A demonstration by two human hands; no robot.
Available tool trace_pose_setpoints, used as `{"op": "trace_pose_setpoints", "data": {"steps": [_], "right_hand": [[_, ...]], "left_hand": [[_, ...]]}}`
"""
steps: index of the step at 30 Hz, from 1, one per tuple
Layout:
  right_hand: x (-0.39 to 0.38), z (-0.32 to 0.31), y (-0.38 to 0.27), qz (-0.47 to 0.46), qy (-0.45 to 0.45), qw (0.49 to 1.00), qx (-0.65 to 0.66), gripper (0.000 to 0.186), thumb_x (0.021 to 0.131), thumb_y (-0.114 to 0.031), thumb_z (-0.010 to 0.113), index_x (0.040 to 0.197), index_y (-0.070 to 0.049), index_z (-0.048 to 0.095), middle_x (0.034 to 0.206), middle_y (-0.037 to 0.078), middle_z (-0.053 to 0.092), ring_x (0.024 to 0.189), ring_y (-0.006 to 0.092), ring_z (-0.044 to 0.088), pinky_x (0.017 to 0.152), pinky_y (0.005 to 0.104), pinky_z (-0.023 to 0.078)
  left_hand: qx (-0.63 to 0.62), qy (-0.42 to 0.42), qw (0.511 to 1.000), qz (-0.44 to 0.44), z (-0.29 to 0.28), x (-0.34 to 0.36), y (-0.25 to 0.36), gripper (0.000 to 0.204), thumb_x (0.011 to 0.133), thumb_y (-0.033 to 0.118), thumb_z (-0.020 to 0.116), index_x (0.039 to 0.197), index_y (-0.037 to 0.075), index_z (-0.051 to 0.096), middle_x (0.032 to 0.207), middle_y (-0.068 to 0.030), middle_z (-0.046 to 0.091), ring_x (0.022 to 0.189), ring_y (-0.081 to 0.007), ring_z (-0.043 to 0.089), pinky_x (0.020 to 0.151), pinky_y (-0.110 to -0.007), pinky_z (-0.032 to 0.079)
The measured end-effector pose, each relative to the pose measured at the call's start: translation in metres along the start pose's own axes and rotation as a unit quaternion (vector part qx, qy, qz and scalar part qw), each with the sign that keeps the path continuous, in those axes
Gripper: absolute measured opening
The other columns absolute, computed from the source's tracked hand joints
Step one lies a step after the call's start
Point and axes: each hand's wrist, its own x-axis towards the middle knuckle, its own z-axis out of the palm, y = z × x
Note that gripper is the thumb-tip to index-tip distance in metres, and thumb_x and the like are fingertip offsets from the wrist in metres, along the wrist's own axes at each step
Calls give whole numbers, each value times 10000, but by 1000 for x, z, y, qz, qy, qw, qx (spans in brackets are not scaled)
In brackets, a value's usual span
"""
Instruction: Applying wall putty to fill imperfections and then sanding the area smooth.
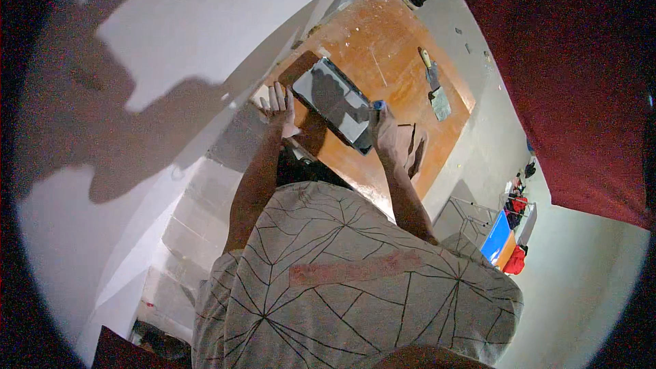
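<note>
A long rectangular slab (pixel 307 82) with a pale grey face and dark edges lies at a slant over an orange-brown wooden board. Beside its left end is my left hand (pixel 281 106), fingers stretched out and apart; whether they touch the slab I cannot tell. My right hand (pixel 386 133) is closed at the slab's right end. A small thing with a blue end (pixel 378 104) pokes out of that fist; the rest of it is hidden, so its kind is unclear.
The wooden board (pixel 400 34) bears a scraper-like tool with a yellowish handle (pixel 426 58) and a flat grey-green piece (pixel 441 104) at right. A white wall (pixel 171 48) rises close at left. A blue panel (pixel 495 238) and red cloth stand on the floor at right.
</note>
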Motion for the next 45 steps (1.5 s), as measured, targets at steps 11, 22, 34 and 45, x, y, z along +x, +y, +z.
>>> {"op": "trace_pose_setpoints", "data": {"steps": [11,22,34,45], "right_hand": [[-2,-15,-6,51,2,998,27,210,1044,-175,517,1038,-1,635,920,234,663,834,425,645,734,446,511],[-3,-48,-65,157,-51,973,-160,345,1062,-349,492,1077,-79,707,875,202,720,760,381,694,665,442,530],[-18,-28,-10,17,54,994,-92,299,1041,-342,531,1059,-115,724,868,161,734,703,331,710,598,417,531],[1,-77,-54,147,64,983,-93,178,1028,-163,580,1025,-3,659,864,61,673,767,151,624,687,316,498]], "left_hand": [[16,-30,999,-10,-12,10,1,1318,606,449,913,1600,49,144,1676,-273,-33,1545,-473,-32,1173,-715,12],[11,-76,997,4,-20,19,1,1283,628,451,895,1602,69,151,1686,-239,-20,1552,-452,-16,1177,-709,13],[24,-103,994,6,-23,12,0,1245,653,452,876,1604,91,159,1698,-203,-6,1559,-429,2,1181,-702,14],[105,-170,980,21,-27,3,6,1210,675,453,859,1606,111,166,1709,-169,7,1566,-407,18,1185,-696,15]]}}
